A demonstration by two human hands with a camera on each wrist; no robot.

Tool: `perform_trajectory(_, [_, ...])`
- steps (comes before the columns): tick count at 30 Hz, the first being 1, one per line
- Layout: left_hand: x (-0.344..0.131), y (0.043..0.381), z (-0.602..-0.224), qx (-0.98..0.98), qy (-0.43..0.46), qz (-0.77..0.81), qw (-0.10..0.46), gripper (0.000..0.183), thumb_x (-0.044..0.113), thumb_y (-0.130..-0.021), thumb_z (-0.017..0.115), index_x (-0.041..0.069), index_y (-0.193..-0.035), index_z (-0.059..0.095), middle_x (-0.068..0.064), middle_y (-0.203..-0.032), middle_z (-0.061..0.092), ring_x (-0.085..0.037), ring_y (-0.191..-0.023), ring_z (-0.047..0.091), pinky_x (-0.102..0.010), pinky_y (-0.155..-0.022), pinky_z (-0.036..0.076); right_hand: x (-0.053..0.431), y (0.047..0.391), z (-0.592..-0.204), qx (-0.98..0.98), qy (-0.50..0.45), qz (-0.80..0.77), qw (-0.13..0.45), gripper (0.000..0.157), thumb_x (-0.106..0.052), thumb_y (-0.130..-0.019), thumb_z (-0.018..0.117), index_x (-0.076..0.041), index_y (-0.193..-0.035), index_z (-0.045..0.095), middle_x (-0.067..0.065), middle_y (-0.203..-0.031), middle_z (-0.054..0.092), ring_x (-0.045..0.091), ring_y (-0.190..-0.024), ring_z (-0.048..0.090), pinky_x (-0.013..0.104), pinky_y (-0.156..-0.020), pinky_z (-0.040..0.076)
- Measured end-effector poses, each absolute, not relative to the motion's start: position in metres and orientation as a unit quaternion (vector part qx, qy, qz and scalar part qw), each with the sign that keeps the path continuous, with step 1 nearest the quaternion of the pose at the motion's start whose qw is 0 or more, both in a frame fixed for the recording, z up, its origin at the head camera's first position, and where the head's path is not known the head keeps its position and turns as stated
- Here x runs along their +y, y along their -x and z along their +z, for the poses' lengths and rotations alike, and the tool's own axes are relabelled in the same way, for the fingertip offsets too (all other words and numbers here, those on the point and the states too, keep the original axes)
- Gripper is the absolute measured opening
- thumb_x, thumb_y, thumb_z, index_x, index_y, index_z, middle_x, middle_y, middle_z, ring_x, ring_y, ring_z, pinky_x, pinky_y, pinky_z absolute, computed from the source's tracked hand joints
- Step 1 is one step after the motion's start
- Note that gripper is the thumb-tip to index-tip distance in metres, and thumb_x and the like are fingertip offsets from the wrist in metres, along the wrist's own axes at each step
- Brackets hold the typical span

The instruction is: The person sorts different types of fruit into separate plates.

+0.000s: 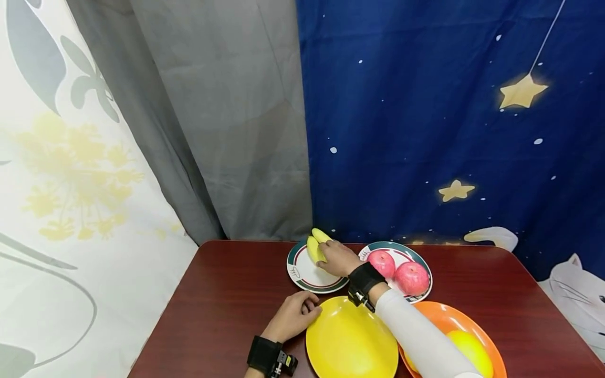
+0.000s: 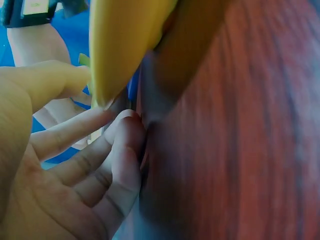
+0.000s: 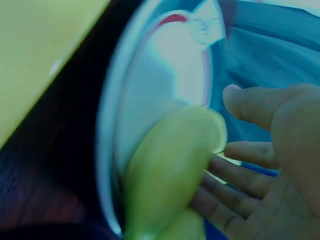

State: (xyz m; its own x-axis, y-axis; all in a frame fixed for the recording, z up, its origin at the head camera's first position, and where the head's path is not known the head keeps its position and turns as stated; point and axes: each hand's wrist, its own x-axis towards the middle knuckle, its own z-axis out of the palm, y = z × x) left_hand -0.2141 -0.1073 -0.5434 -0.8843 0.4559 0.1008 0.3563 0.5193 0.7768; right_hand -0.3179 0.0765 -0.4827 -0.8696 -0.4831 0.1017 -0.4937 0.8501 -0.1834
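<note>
Yellow bananas [image 1: 314,250] lie on a white plate with a green rim [image 1: 307,281] at the back of the table. My right hand [image 1: 337,258] is at them, its fingers [image 3: 240,177] along one side of the near banana [image 3: 170,160] and its thumb apart from it. My left hand [image 1: 292,317] is beside a yellow plate [image 1: 352,341], its thumb at the left rim. In the left wrist view its loosely bent fingers [image 2: 127,150] are by the plate's edge [image 2: 125,45], low near the table.
Right of the bananas, a second green-rimmed plate [image 1: 423,260] holds two pink-red apples [image 1: 411,278]. An orange plate [image 1: 439,312] with yellow fruit [image 1: 472,349] is at the front right, partly under my right sleeve. Curtains [image 1: 378,131] hang behind the dark red table [image 1: 227,294].
</note>
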Motion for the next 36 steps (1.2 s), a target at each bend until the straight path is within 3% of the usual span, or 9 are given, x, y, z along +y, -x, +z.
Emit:
perform_trajectory(6, [-0.11,0.212,-0.546,0.867,-0.231,0.432,0.095,0.017,0.031,-0.091,0.063,0.018,-0.101,0.064,0.005,-0.071,0.056,-0.011,-0.056,0.051,-0.026,-0.057,0.045,0.064,0.314,-0.495,-0.964,-0.256,0.072,0.016,0.049,-0.036,-0.087,0.066,-0.004,-0.122,0.054,0.005,-0.089,0.058,0.019,-0.076,0.055,0.037,-0.074,0.046])
perform_trajectory(13, [-0.106,0.212,-0.548,0.862,-0.235,0.435,0.113,0.017,0.033,-0.09,0.064,0.02,-0.101,0.065,0.005,-0.068,0.056,-0.012,-0.049,0.049,-0.024,-0.05,0.044,0.055,0.314,-0.506,-0.973,-0.221,0.064,0.029,0.059,-0.04,-0.086,0.066,-0.002,-0.128,0.049,0.012,-0.111,0.056,0.026,-0.098,0.056,0.039,-0.086,0.046])
perform_trajectory(16, [-0.105,0.212,-0.548,0.859,-0.233,0.439,0.12,0.02,0.034,-0.09,0.064,0.019,-0.102,0.064,0.004,-0.066,0.054,-0.013,-0.046,0.049,-0.026,-0.047,0.044,0.056,0.317,-0.51,-0.971,-0.23,0.055,0.033,0.056,-0.04,-0.086,0.065,-0.003,-0.125,0.05,0.01,-0.109,0.056,0.024,-0.096,0.055,0.037,-0.085,0.046])
perform_trajectory(22, [-0.106,0.211,-0.547,0.842,-0.221,0.465,0.16,0.028,0.037,-0.088,0.065,0.017,-0.108,0.063,-0.002,-0.061,0.054,-0.019,-0.038,0.052,-0.032,-0.041,0.046,0.064,0.307,-0.492,-0.959,-0.26,0.094,0.059,0.052,-0.042,-0.084,0.059,-0.005,-0.12,0.049,-0.001,-0.076,0.048,0.014,-0.064,0.047,0.028,-0.057,0.041])
perform_trajectory(27, [-0.106,0.213,-0.548,0.838,-0.223,0.471,0.164,0.028,0.035,-0.09,0.063,0.015,-0.11,0.062,-0.002,-0.06,0.058,-0.018,-0.036,0.053,-0.034,-0.04,0.047,0.076,0.275,-0.459,-0.942,-0.287,0.138,0.104,0.05,-0.048,-0.086,0.053,-0.012,-0.12,0.049,-0.007,-0.067,0.043,0.01,-0.053,0.042,0.025,-0.047,0.033])
perform_trajectory(31, [-0.109,0.213,-0.551,0.846,-0.247,0.457,0.123,0.023,0.035,-0.09,0.063,0.016,-0.104,0.061,0.005,-0.056,0.05,-0.011,-0.035,0.047,-0.026,-0.041,0.044,0.089,0.233,-0.448,-0.916,-0.354,0.136,0.129,0.047,-0.054,-0.09,0.052,-0.016,-0.117,0.05,-0.01,-0.067,0.043,0.008,-0.052,0.041,0.023,-0.045,0.034])
perform_trajectory(36, [-0.113,0.207,-0.549,0.826,-0.277,0.483,0.087,0.013,0.028,-0.091,0.063,0.017,-0.095,0.06,0.007,-0.064,0.049,-0.007,-0.039,0.045,-0.025,-0.044,0.044,0.103,0.178,-0.459,-0.886,-0.428,0.145,0.1,0.038,-0.053,-0.091,0.053,-0.021,-0.111,0.051,-0.016,-0.071,0.041,0.002,-0.056,0.04,0.018,-0.048,0.033])
